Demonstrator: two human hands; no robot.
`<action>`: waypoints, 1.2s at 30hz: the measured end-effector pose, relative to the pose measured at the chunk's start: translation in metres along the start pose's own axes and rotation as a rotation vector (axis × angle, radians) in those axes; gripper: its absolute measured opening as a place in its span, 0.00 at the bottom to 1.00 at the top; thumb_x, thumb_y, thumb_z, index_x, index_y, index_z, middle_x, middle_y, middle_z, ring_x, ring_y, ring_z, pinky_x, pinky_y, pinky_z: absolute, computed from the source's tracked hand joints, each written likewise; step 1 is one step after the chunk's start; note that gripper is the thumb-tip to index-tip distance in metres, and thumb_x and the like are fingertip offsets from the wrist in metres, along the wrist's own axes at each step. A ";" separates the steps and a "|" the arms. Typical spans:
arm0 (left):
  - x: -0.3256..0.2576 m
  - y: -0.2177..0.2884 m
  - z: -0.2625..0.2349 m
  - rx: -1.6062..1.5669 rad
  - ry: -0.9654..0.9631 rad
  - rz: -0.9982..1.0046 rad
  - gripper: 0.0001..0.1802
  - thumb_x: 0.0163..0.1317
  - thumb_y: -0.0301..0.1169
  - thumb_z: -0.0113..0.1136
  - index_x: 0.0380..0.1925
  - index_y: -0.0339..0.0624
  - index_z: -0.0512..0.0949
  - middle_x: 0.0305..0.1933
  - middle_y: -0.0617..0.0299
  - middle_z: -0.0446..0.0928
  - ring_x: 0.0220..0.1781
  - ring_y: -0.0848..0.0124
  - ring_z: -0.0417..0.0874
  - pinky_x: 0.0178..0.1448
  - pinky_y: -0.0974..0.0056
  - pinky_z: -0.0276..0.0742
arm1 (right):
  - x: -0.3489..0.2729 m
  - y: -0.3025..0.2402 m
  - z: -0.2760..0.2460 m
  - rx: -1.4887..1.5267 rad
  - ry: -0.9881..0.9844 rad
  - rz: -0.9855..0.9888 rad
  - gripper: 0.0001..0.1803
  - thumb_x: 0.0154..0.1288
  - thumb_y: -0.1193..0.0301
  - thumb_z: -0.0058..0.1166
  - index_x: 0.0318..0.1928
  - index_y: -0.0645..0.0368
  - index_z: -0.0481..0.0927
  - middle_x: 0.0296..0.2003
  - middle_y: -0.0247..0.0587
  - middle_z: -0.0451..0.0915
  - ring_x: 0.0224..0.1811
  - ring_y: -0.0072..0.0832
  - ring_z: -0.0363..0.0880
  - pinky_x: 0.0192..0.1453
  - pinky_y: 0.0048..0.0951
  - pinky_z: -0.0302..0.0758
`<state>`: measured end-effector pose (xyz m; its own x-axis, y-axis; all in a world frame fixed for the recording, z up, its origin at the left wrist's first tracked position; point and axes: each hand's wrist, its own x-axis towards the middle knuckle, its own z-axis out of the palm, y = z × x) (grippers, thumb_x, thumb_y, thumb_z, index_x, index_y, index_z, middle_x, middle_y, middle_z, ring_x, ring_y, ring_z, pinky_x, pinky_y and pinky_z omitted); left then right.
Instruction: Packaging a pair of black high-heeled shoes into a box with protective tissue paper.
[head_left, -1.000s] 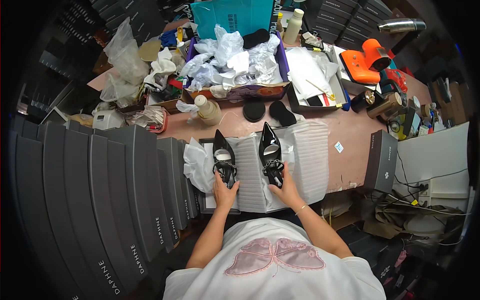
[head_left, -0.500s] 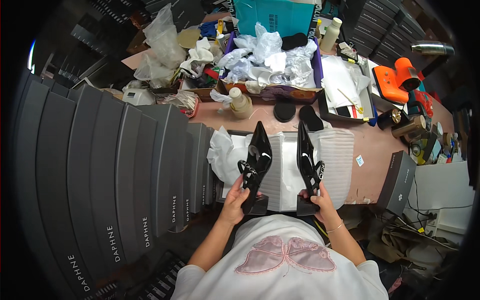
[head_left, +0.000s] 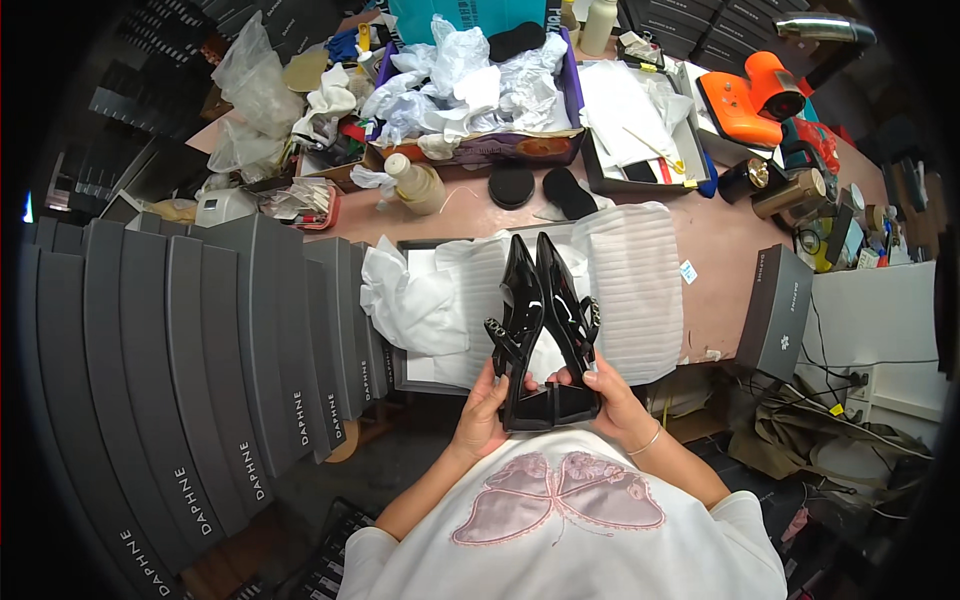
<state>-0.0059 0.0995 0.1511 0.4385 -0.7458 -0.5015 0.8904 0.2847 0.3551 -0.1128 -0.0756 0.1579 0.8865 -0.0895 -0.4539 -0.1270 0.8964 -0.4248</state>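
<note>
A pair of glossy black pointed heeled shoes is in my hands, toes pointing away from me. My left hand (head_left: 483, 416) grips the left shoe (head_left: 519, 310) near its heel. Around the heel end of the right shoe (head_left: 566, 305), my right hand (head_left: 617, 402) is closed. Each shoe has a strap with a metallic ornament on its outer side. Their block heels appear to meet, and the toes are close together. Beneath lies an open shoe box (head_left: 420, 372), lined with white tissue paper (head_left: 415, 305) and a ribbed white wrapping sheet (head_left: 632, 290).
Tall stacks of dark grey shoe boxes (head_left: 215, 370) stand at my left. A closed grey box (head_left: 775, 310) is at the right. Behind are a bottle (head_left: 413, 185), a round black pad (head_left: 511, 187), a purple box (head_left: 574, 105) of crumpled paper and an orange device (head_left: 745, 105).
My hands have brought the two shoes together from apart, the right one moving left. The view has shifted, so the table's things appear further left and higher.
</note>
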 end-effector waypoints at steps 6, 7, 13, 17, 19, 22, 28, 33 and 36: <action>0.004 -0.004 0.002 -0.060 0.023 -0.049 0.19 0.69 0.33 0.50 0.59 0.54 0.65 0.48 0.59 0.74 0.52 0.68 0.77 0.58 0.59 0.76 | -0.005 -0.007 -0.010 -0.023 -0.017 0.044 0.33 0.65 0.66 0.52 0.67 0.54 0.54 0.45 0.38 0.76 0.50 0.26 0.76 0.56 0.27 0.73; 0.004 -0.004 0.003 -0.068 0.018 -0.049 0.19 0.69 0.33 0.51 0.60 0.54 0.65 0.48 0.58 0.74 0.52 0.68 0.77 0.58 0.59 0.76 | -0.005 -0.007 -0.012 -0.042 -0.024 0.038 0.33 0.66 0.66 0.52 0.67 0.53 0.53 0.46 0.38 0.75 0.50 0.25 0.76 0.56 0.26 0.73; 0.009 -0.001 0.005 -0.055 -0.027 -0.036 0.21 0.69 0.33 0.51 0.60 0.52 0.64 0.49 0.58 0.74 0.53 0.67 0.76 0.60 0.60 0.74 | -0.007 -0.017 0.005 -0.093 -0.029 -0.012 0.35 0.65 0.66 0.53 0.68 0.53 0.52 0.47 0.39 0.74 0.48 0.24 0.76 0.54 0.24 0.73; 0.010 0.000 0.005 -0.041 -0.067 -0.018 0.22 0.69 0.33 0.51 0.61 0.52 0.63 0.49 0.58 0.74 0.54 0.67 0.76 0.60 0.59 0.74 | -0.006 -0.018 0.003 -0.147 -0.053 -0.052 0.35 0.65 0.63 0.53 0.68 0.55 0.53 0.47 0.41 0.75 0.50 0.27 0.76 0.57 0.29 0.74; 0.010 0.001 0.006 -0.037 -0.065 -0.024 0.22 0.69 0.34 0.51 0.62 0.53 0.63 0.50 0.58 0.74 0.54 0.67 0.76 0.60 0.59 0.74 | -0.006 -0.016 0.000 -0.147 -0.053 -0.063 0.34 0.65 0.63 0.52 0.67 0.55 0.54 0.47 0.41 0.75 0.50 0.27 0.77 0.56 0.30 0.74; 0.008 0.001 0.010 -0.038 -0.048 -0.041 0.22 0.69 0.34 0.51 0.62 0.53 0.63 0.50 0.58 0.74 0.54 0.67 0.76 0.60 0.58 0.74 | -0.006 -0.014 -0.003 -0.117 -0.030 -0.036 0.34 0.65 0.62 0.53 0.67 0.55 0.54 0.47 0.40 0.75 0.49 0.26 0.77 0.56 0.29 0.75; 0.005 0.003 0.018 -0.012 -0.038 -0.025 0.21 0.69 0.35 0.52 0.60 0.52 0.64 0.48 0.59 0.74 0.53 0.68 0.76 0.60 0.58 0.74 | -0.007 -0.011 -0.002 -0.140 0.021 -0.043 0.32 0.65 0.62 0.53 0.66 0.55 0.56 0.45 0.38 0.76 0.47 0.24 0.77 0.53 0.28 0.76; 0.020 0.005 0.017 0.070 -0.004 0.150 0.21 0.67 0.37 0.55 0.57 0.48 0.65 0.43 0.61 0.74 0.50 0.69 0.77 0.57 0.61 0.75 | 0.011 -0.001 -0.016 -0.632 0.244 -0.178 0.42 0.64 0.64 0.55 0.70 0.61 0.46 0.55 0.49 0.69 0.59 0.36 0.70 0.64 0.33 0.66; 0.019 0.016 0.023 0.085 -0.022 0.186 0.21 0.67 0.38 0.56 0.56 0.47 0.65 0.43 0.61 0.75 0.48 0.69 0.77 0.55 0.63 0.75 | 0.016 0.002 -0.011 -1.228 0.224 -0.573 0.53 0.56 0.60 0.63 0.71 0.66 0.43 0.69 0.60 0.50 0.73 0.46 0.48 0.73 0.38 0.48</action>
<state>0.0133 0.0759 0.1655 0.5905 -0.6986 -0.4041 0.7807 0.3675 0.5055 -0.1037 -0.0804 0.1409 0.8726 -0.4862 -0.0472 -0.1829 -0.2356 -0.9545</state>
